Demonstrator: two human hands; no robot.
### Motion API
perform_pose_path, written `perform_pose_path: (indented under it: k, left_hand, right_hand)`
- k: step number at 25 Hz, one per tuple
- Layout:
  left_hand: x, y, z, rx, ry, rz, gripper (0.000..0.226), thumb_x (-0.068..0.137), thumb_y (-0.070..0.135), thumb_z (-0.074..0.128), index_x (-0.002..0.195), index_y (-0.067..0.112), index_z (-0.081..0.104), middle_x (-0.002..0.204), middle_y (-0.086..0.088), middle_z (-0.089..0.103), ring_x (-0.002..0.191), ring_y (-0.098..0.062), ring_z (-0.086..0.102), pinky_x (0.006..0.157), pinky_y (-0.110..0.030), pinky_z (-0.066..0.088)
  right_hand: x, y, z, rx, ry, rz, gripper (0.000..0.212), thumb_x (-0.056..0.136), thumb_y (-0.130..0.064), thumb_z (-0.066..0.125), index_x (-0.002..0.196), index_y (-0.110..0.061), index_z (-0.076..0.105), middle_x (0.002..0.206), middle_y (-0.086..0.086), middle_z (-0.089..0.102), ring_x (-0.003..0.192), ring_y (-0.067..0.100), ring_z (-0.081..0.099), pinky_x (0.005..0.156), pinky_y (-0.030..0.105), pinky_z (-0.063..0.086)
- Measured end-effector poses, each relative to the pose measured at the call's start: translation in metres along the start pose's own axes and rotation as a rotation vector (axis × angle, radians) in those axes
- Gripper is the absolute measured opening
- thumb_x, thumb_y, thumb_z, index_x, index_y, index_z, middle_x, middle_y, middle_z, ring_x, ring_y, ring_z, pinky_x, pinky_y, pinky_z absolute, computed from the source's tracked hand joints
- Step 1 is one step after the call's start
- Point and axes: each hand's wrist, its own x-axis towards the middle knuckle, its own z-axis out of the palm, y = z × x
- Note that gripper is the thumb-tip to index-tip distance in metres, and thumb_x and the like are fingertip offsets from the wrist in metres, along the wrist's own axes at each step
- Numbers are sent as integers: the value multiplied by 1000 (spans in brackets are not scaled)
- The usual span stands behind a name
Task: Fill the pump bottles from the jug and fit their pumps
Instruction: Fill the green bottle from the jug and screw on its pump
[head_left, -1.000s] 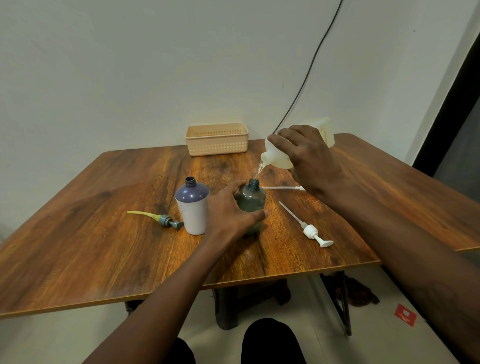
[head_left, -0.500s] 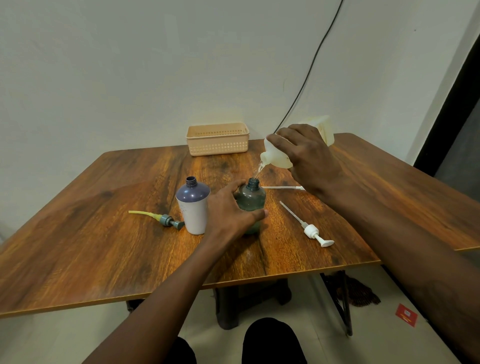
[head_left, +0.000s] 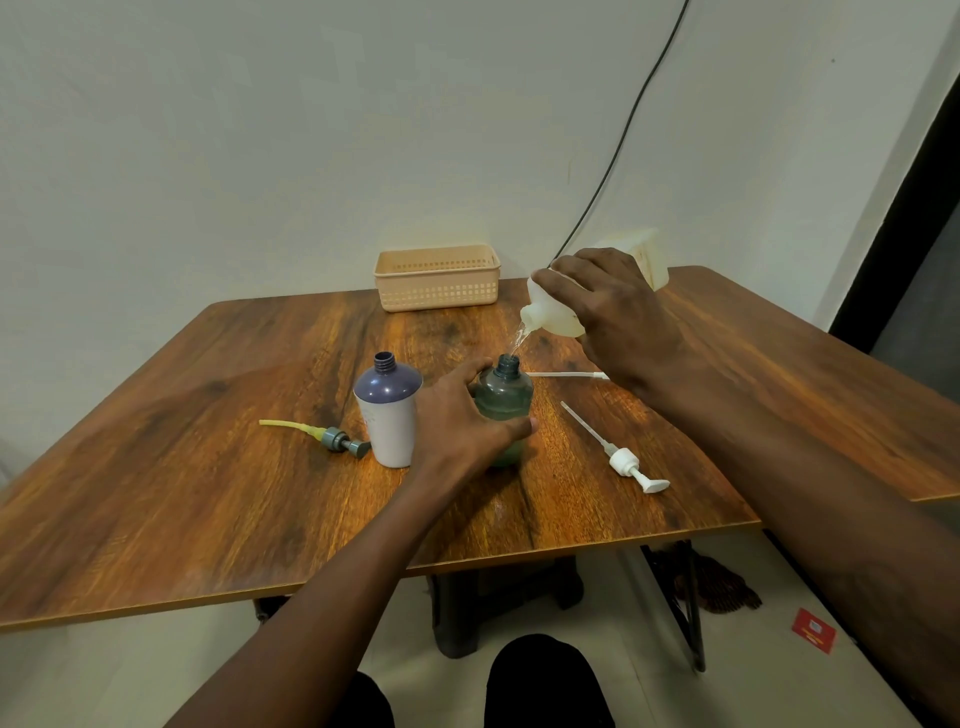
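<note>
Jug (head_left: 558, 312) is tipped spout-down in the right hand (head_left: 621, 317), grip clamped around its body, a thin clear stream falling into the neck of the green bottle (head_left: 505, 402). Green bottle stands upright mid-counter, left hand (head_left: 462, 421) wrapped around its side, grip clamped on it.

Risks: bottle neck is narrow and the spout hangs above it, not touching, so a small tilt change or wobble likely sends liquid down the shoulder onto the left hand and the counter (head_left: 156, 493). Fill level is hard to read through the dark tint and the hand covers most of the body, so overfill is possible. Purple-top bottle (head_left: 388, 415) stands open, just beside the left hand; a sideways nudge could knock it.

Room: white pump (head_left: 623, 460) lies right of the green bottle, under the right forearm path; another white tube (head_left: 563, 374) lies behind, partly hidden by the hand. Grey pump with yellow tube (head_left: 332, 439) lies left of the purple-top bottle. Basket (head_left: 437, 278) sits at the back edge, well apart. Front counter strip is open; near edge is well clear of the bottles.
</note>
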Motion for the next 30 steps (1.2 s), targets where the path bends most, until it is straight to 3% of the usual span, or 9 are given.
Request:
perform_pose_path:
  k: [15, 30]
  left_hand:
    - [1, 2, -3, -9, 4, -2, 91, 62, 47, 95, 141, 21, 59, 130, 4, 70, 111, -5, 62, 89, -20, 55]
    - [0, 7, -3, 5, 9, -15, 89, 61, 46, 96, 140, 22, 61, 129, 3, 70, 109, -4, 61, 90, -29, 59]
  right_hand:
    - [1, -1, 0, 6, -47, -2, 74, 66, 6, 87, 135, -7, 62, 127, 21, 67, 120, 42, 59, 100, 54, 46]
    - [1, -2, -1, 54, -60, 2, 75, 65, 4, 89, 134, -7, 62, 127, 21, 67, 120, 42, 59, 100, 57, 46]
